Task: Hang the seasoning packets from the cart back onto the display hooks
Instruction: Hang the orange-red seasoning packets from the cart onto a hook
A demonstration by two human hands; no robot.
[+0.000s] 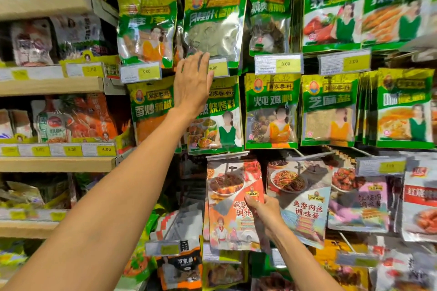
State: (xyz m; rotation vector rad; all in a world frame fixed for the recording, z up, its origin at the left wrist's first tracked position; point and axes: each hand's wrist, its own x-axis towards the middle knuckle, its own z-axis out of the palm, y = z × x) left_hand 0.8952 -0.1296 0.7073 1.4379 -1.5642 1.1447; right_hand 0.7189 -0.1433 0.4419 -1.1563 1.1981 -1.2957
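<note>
My left hand (192,82) reaches up with its fingers spread, its fingertips at the bottom edge of a green bay-leaf packet (214,23) that hangs on a hook. It holds nothing. Lower down, my right hand (266,211) grips the right edge of an orange seasoning packet (233,205) that hangs in the row of red and orange packets. Beside it on the right hangs a pale blue and orange packet (300,201). The cart is out of view.
Rows of green packets (272,111) fill the hooks, with yellow price tags (279,64) sticking out in front. Wooden shelves (52,86) with more packets stand on the left. Dark packets (179,267) hang at the bottom.
</note>
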